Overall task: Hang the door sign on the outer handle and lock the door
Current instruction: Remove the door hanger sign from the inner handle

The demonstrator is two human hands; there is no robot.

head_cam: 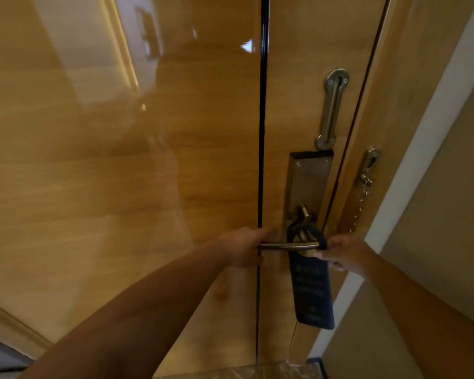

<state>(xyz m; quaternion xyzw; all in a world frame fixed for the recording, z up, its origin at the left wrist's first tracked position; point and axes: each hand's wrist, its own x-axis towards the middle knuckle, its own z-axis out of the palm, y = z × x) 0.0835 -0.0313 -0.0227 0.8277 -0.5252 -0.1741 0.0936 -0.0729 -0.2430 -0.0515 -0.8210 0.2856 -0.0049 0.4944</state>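
Our left hand (244,246) gripped the handle (289,245); our right hand (342,251) pinched the sign (311,285), which hung on this inner handle. The door (148,160) looked closed, chain (357,212) loose right, so hanging outside and locking remained.

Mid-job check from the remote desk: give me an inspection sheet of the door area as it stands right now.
Surface: glossy wooden door, shut against the frame as far as I can tell.
Job's things: dark blue door sign hangs looped over the lever handle on this side of the door.
Lock hardware: slide track above the handle plate; security chain hangs loose from the frame, not engaged.
Clutter: nothing seen.
Hands: left hand grips the lever's free end; right hand pinches the sign's loop at the lever, fingers closed on it.
Cables: nothing seen.
Surroundings: white frame strip and beige wall at right; marble threshold below.
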